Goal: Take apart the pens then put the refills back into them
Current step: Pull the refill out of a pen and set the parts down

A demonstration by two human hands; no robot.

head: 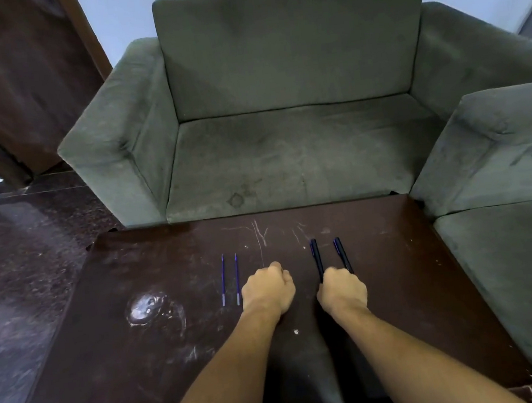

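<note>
Both hands rest curled on the dark table (143,359), low in the centre of the frame and a little apart. The left hand (268,287) is a closed fist with nothing showing in it. The right hand (343,288) sits at the near ends of two black pens, and I cannot tell whether it grips either. The left pen (316,259) and right pen (343,255) run up the frame from that hand, nearly parallel. Two blue refills share that long axis: the outer refill (223,280), and the inner refill (237,278) just beside the left hand, which looks better placed to lift one. Bare tabletop spreads to the left and below, and the table's far edge meets a green sofa (285,150).
</note>
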